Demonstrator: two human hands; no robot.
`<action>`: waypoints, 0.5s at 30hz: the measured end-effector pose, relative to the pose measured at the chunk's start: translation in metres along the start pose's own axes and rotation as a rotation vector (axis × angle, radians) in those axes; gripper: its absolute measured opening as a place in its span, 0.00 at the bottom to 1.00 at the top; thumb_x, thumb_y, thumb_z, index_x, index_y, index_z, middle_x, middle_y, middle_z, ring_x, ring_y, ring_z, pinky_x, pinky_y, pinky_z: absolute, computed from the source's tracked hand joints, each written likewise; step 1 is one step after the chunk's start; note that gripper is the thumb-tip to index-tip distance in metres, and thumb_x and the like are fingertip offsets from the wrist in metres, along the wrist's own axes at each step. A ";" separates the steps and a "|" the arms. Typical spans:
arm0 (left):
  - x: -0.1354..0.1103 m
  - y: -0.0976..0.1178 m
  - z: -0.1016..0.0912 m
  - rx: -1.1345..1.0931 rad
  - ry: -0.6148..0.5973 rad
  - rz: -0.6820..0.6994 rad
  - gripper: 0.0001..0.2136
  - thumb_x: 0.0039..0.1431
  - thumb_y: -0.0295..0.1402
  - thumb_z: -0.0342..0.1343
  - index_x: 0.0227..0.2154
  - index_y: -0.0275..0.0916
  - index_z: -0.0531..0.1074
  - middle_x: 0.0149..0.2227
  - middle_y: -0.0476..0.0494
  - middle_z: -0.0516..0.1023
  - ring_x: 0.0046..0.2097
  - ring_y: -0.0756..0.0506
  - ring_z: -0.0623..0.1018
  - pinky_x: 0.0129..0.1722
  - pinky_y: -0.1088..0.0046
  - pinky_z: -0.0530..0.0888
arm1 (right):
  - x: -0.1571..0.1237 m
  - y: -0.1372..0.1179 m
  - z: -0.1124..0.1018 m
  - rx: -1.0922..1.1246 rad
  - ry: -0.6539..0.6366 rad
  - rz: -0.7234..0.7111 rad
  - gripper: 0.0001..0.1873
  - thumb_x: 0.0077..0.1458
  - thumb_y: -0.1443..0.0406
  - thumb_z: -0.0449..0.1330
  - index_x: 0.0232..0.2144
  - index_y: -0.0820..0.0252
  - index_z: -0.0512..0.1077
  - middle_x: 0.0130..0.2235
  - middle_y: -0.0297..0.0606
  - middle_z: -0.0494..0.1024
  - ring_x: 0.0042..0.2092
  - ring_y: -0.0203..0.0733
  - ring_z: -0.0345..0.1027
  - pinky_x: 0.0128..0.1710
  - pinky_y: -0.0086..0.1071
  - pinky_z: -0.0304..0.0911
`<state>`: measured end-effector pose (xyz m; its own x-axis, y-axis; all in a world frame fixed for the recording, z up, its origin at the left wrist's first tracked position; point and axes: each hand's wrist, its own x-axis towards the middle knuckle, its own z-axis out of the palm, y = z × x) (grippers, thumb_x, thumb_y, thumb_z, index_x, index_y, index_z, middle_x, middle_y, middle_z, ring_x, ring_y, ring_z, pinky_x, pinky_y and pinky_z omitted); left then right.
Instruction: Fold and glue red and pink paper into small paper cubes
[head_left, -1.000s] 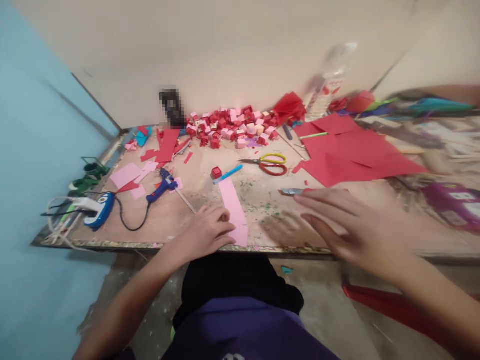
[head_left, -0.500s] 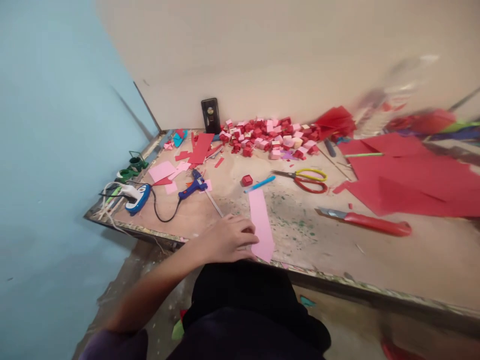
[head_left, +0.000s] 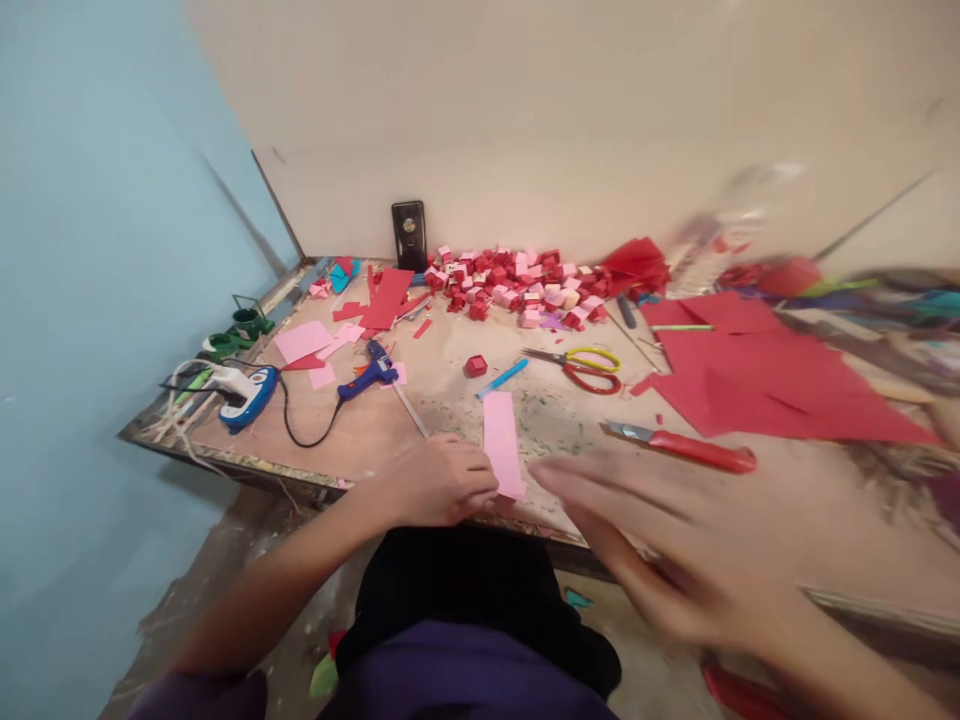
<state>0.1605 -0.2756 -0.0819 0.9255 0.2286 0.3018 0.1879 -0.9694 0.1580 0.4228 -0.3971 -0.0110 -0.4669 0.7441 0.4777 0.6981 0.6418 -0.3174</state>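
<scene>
My left hand [head_left: 442, 480] rests at the front edge of the table, its fingers curled at the near left side of a pink paper strip [head_left: 501, 440]. The fingertips are partly hidden, but they appear to pinch the strip's near corner. My right hand [head_left: 660, 530] hovers to the right of the strip, fingers stretched out and slightly blurred, with nothing in it. Just beyond the strip lie a blue pen [head_left: 502, 378] and a small red paper box [head_left: 476, 366]. A red-handled knife [head_left: 697, 450] lies behind my right hand.
Scissors [head_left: 585, 368] lie mid-table, with red paper sheets [head_left: 780, 370] to the right. A blue glue gun [head_left: 367, 372] and a power strip [head_left: 249, 398] sit on the left. Small folded boxes [head_left: 517, 285] and a black phone [head_left: 409, 235] are along the back wall.
My right hand has come into view from the right with fingers extended. The view has shifted a little to the right; my left hand stays at the pink strip.
</scene>
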 end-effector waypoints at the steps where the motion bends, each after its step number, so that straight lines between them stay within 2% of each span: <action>1: 0.000 -0.001 -0.001 -0.030 0.026 -0.009 0.10 0.73 0.32 0.54 0.40 0.38 0.81 0.40 0.42 0.85 0.43 0.43 0.83 0.45 0.64 0.75 | 0.014 0.012 0.009 0.018 -0.052 0.038 0.28 0.67 0.69 0.59 0.66 0.43 0.73 0.60 0.37 0.82 0.57 0.49 0.80 0.57 0.42 0.76; 3: -0.002 -0.004 -0.006 -0.116 0.090 -0.023 0.10 0.74 0.32 0.54 0.41 0.38 0.81 0.41 0.41 0.86 0.43 0.43 0.84 0.45 0.65 0.76 | 0.033 0.034 0.026 0.077 -0.196 0.079 0.26 0.70 0.66 0.57 0.67 0.49 0.73 0.64 0.42 0.79 0.64 0.53 0.74 0.62 0.48 0.73; 4: -0.003 -0.005 -0.011 -0.182 0.128 -0.033 0.10 0.74 0.32 0.54 0.41 0.38 0.81 0.44 0.40 0.87 0.44 0.44 0.84 0.46 0.66 0.77 | 0.037 0.043 0.034 0.103 -0.276 0.118 0.25 0.69 0.64 0.58 0.67 0.52 0.73 0.65 0.44 0.77 0.66 0.55 0.71 0.65 0.51 0.69; 6: -0.008 -0.009 -0.024 -0.360 0.208 -0.077 0.10 0.73 0.32 0.55 0.39 0.37 0.81 0.48 0.38 0.86 0.47 0.44 0.85 0.48 0.68 0.78 | 0.038 0.053 0.044 0.127 -0.355 0.157 0.26 0.68 0.59 0.63 0.66 0.56 0.74 0.67 0.47 0.75 0.68 0.59 0.68 0.68 0.55 0.65; 7: -0.011 -0.013 -0.033 -0.455 0.243 -0.119 0.10 0.72 0.33 0.56 0.39 0.37 0.81 0.48 0.38 0.86 0.48 0.44 0.85 0.49 0.69 0.79 | 0.036 0.055 0.047 0.130 -0.395 0.151 0.27 0.67 0.56 0.64 0.65 0.57 0.75 0.67 0.48 0.75 0.69 0.61 0.67 0.69 0.58 0.61; 9: -0.019 -0.028 -0.052 -0.570 0.271 -0.267 0.09 0.69 0.36 0.59 0.37 0.38 0.82 0.42 0.40 0.87 0.45 0.44 0.85 0.47 0.68 0.80 | 0.031 0.053 0.050 0.114 -0.439 0.124 0.27 0.66 0.55 0.65 0.63 0.59 0.76 0.66 0.50 0.76 0.68 0.63 0.67 0.69 0.60 0.60; 11: -0.028 -0.056 -0.072 -0.584 0.323 -0.460 0.11 0.67 0.40 0.61 0.34 0.40 0.82 0.33 0.44 0.86 0.36 0.45 0.84 0.39 0.69 0.80 | 0.028 0.050 0.051 0.083 -0.444 0.103 0.25 0.67 0.55 0.64 0.62 0.60 0.77 0.63 0.51 0.78 0.64 0.62 0.70 0.65 0.58 0.64; 12: -0.033 -0.074 -0.082 -0.528 0.399 -0.567 0.12 0.67 0.42 0.61 0.33 0.40 0.82 0.31 0.45 0.84 0.34 0.45 0.83 0.37 0.69 0.79 | 0.027 0.049 0.051 0.065 -0.438 0.092 0.25 0.67 0.56 0.64 0.62 0.60 0.76 0.61 0.52 0.79 0.62 0.61 0.71 0.62 0.56 0.67; 15: -0.049 -0.138 -0.110 -0.160 0.567 -0.803 0.14 0.65 0.47 0.58 0.34 0.43 0.81 0.29 0.47 0.83 0.30 0.45 0.81 0.33 0.67 0.78 | 0.027 0.050 0.053 0.021 -0.420 0.047 0.22 0.67 0.58 0.64 0.59 0.60 0.77 0.55 0.52 0.80 0.55 0.58 0.73 0.56 0.52 0.70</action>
<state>0.0526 -0.1428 -0.0155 0.2416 0.8608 0.4479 0.6042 -0.4947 0.6247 0.4162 -0.3355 -0.0579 -0.6183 0.7810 0.0886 0.7150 0.6057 -0.3492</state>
